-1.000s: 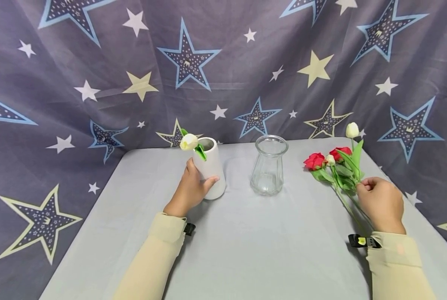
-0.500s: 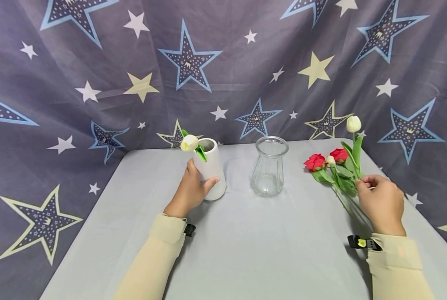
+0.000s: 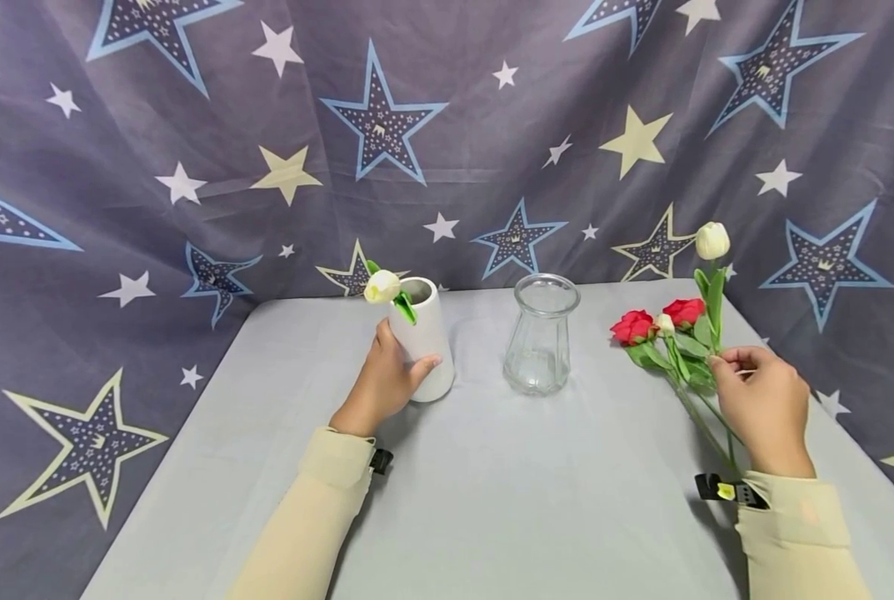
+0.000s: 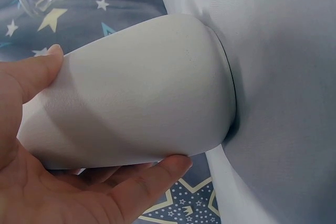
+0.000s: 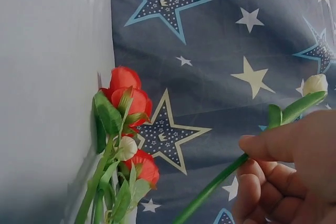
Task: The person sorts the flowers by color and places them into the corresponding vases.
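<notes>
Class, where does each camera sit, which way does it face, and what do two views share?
Head: on the head, facing forward and down at the table; left hand, right hand and sleeves show.
Left wrist: on that wrist, facing the white vase; the left hand partly shows.
Right wrist: on that wrist, facing the held tulip and red roses; the right hand partly shows.
Head and left wrist share the white vase and glass vase.

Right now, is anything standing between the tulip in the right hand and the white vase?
Yes: the clear glass vase stands on the table between the white vase, gripped by the left hand, and the white tulip pinched in the right hand. Two red roses lie low between the tulip and that glass vase.
</notes>
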`<action>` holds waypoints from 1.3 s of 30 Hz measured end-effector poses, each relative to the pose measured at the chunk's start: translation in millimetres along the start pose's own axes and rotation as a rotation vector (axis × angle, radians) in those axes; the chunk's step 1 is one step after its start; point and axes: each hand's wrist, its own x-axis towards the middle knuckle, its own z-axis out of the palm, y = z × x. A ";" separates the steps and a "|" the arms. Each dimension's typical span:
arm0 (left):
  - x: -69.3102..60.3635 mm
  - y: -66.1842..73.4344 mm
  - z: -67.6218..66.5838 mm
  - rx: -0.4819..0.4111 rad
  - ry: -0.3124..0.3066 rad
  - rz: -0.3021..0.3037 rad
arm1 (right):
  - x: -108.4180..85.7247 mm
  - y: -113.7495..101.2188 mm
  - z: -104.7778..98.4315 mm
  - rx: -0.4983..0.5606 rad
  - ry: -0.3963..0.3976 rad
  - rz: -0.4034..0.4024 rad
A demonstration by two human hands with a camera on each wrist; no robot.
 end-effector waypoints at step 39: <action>0.2 1.6 -1.5 0.002 -0.022 -0.028 | -3.8 -53.0 -13.5 0.085 0.091 -0.157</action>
